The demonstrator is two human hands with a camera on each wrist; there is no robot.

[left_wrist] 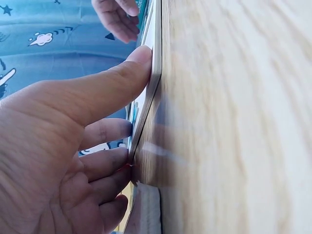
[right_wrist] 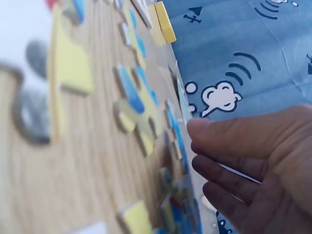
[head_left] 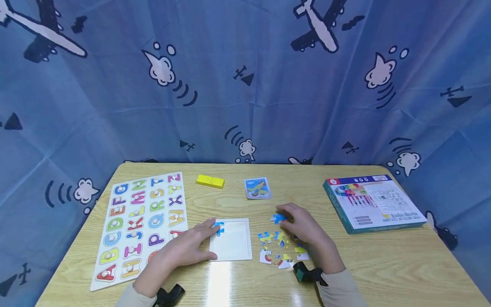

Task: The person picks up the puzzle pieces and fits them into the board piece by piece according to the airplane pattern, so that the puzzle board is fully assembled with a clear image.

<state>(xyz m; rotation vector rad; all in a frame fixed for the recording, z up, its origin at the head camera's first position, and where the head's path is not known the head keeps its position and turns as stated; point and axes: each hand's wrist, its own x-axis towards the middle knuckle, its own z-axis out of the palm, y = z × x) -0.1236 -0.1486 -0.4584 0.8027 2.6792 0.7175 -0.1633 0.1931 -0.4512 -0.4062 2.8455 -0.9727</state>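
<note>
A white puzzle tray [head_left: 232, 241] lies on the table with a blue jigsaw piece [head_left: 220, 229] in its upper left corner. My left hand [head_left: 188, 246] rests at the tray's left side. Its thumb touches the frame in the left wrist view, and its fingers reach the edge by that piece. My right hand [head_left: 303, 224] hovers beside blue puzzle pieces [head_left: 278, 218], fingers relaxed; nothing shows between thumb and fingers in the right wrist view [right_wrist: 243, 161]. Several loose yellow, blue and white jigsaw pieces [head_left: 281, 239] lie below it, some partly hidden by the hand.
An alphabet peg board [head_left: 124, 228] lies at the left, partly under the left forearm. Toward the back are a yellow block [head_left: 210, 181] and a small picture card [head_left: 257, 188] of an airplane. A flat box [head_left: 376, 204] sits at the right. A blue curtain [head_left: 245, 85] hangs behind the table.
</note>
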